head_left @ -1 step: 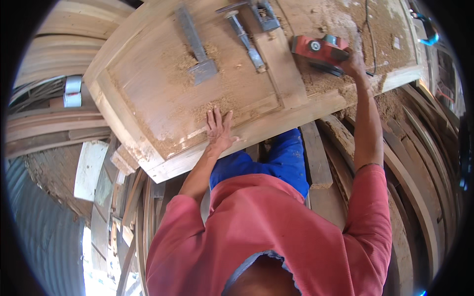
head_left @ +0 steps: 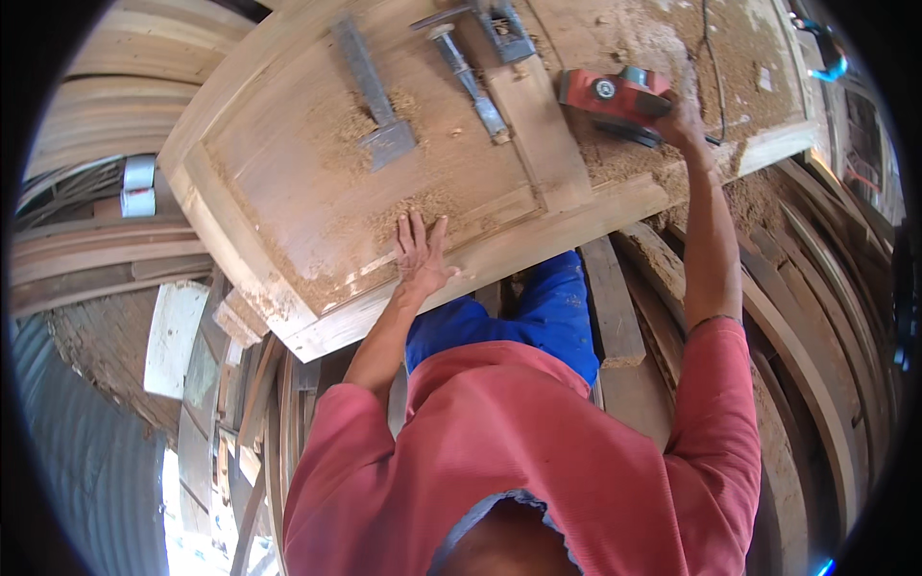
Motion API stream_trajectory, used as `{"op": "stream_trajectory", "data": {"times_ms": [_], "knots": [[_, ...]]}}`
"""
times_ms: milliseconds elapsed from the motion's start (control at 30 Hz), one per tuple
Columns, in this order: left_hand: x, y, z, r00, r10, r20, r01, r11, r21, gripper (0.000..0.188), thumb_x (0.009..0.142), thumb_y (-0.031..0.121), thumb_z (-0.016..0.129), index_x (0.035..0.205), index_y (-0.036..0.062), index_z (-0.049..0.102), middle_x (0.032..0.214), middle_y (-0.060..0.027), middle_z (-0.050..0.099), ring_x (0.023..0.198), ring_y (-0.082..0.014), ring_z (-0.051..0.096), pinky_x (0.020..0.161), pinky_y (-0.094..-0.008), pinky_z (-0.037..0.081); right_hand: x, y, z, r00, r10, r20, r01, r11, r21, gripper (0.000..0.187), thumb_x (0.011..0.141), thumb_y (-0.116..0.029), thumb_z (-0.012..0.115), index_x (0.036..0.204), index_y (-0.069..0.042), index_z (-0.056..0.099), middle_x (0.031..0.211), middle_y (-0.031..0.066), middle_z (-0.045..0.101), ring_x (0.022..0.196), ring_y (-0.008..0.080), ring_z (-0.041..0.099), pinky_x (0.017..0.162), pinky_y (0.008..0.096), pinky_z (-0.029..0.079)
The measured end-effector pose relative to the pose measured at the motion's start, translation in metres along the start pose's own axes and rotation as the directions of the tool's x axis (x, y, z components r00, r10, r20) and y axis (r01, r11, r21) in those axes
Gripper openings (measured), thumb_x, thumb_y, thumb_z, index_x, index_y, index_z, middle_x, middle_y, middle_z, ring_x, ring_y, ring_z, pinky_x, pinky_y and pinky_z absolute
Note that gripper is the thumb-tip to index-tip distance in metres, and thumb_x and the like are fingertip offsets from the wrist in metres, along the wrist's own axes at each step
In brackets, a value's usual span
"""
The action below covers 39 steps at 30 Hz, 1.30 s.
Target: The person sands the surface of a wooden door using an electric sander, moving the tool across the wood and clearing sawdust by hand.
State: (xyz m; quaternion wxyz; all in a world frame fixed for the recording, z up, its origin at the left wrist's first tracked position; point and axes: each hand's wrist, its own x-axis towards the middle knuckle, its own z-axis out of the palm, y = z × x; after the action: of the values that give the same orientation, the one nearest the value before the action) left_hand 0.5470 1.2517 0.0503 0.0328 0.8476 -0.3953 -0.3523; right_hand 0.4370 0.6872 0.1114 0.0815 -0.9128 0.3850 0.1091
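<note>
My left hand lies flat with its fingers spread on the near frame of a panelled wooden door, among sawdust and shavings. At the right, my right hand is wrapped round the rear handle of a red and black electric planer. The planer rests over the shavings-covered part of the door; its underside is hidden. Beyond my left hand lie a wide flat-bladed chisel and a narrower chisel. A metal hand plane sits at the far edge of the view.
A dark cord runs over the door beside my right hand. Stacked planks lie below and right of the door, with more boards at the far left. Corrugated sheet metal stands at the lower left.
The whole view has shifted very slightly. Both hands keep their places on the door and the planer.
</note>
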Motion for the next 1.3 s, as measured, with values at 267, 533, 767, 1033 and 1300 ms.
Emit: {"op": "stream_trajectory", "data": {"times_ms": [267, 533, 767, 1033, 1300], "knots": [[0.029, 0.029, -0.018, 0.998, 0.058, 0.036, -0.061, 0.995, 0.084, 0.124, 0.07, 0.059, 0.086, 0.164, 0.0169, 0.017, 0.165, -0.0376, -0.001, 0.152, -0.0583, -0.005, 0.12, -0.0703, 0.0, -0.008, -0.021, -0.017, 0.998, 0.042, 0.046, -0.043, 0.999, 0.026, 0.034, 0.077, -0.016, 0.064, 0.11, -0.015, 0.074, 0.106, 0.0201, 0.074, 0.104, 0.0406, 0.069, 0.091, 0.0493, 0.054], [0.047, 0.073, -0.027, 0.973, -0.205, 0.101, 0.201, 0.978, 0.048, 0.12, 0.078, 0.065, 0.077, 0.163, 0.0068, 0.015, 0.162, -0.0436, -0.001, 0.149, -0.0625, -0.009, 0.117, -0.0734, -0.006, -0.014, -0.026, -0.019, 0.994, 0.102, -0.044, -0.098, 0.992, 0.082, 0.028, 0.081, -0.02, 0.064, 0.106, -0.014, 0.074, 0.107, 0.0195, 0.073, 0.108, 0.0397, 0.067, 0.093, 0.0489, 0.052], [0.053, 0.053, 0.001, 0.986, -0.082, -0.147, 0.08, 0.997, -0.02, 0.099, 0.085, 0.046, 0.075, 0.16, 0.0052, 0.025, 0.161, -0.0448, 0.002, 0.15, -0.0624, -0.001, 0.118, -0.0725, -0.001, -0.009, -0.026, -0.017, 0.998, 0.051, -0.039, -0.047, 0.992, 0.115, 0.024, 0.08, -0.018, 0.066, 0.102, -0.012, 0.074, 0.101, 0.0206, 0.073, 0.103, 0.0412, 0.068, 0.088, 0.0504, 0.053], [0.165, 0.072, -0.082, 0.836, 0.414, -0.361, -0.357, 0.909, 0.214, 0.077, 0.087, 0.029, 0.073, 0.149, -0.0027, 0.04, 0.163, -0.0345, 0.02, 0.153, -0.0496, 0.015, 0.12, -0.0642, 0.014, 0.003, -0.016, -0.006, 0.994, -0.044, -0.105, 0.055, 0.994, 0.096, 0.027, 0.079, -0.017, 0.066, 0.104, -0.013, 0.073, 0.102, 0.0208, 0.073, 0.103, 0.0404, 0.068, 0.088, 0.0497, 0.053], [0.275, 0.078, -0.161, 0.819, -0.419, -0.393, 0.264, 0.882, -0.391, 0.071, 0.083, 0.035, 0.073, 0.129, -0.0125, 0.049, 0.131, -0.0328, 0.056, 0.123, -0.0468, 0.057, 0.105, -0.0531, 0.046, -0.012, -0.007, -0.006, 0.995, -0.025, -0.094, 0.038, 0.989, 0.14, 0.023, 0.079, -0.018, 0.066, 0.101, -0.014, 0.072, 0.087, 0.0178, 0.073, 0.092, 0.0404, 0.07, 0.082, 0.0492, 0.055]]}}
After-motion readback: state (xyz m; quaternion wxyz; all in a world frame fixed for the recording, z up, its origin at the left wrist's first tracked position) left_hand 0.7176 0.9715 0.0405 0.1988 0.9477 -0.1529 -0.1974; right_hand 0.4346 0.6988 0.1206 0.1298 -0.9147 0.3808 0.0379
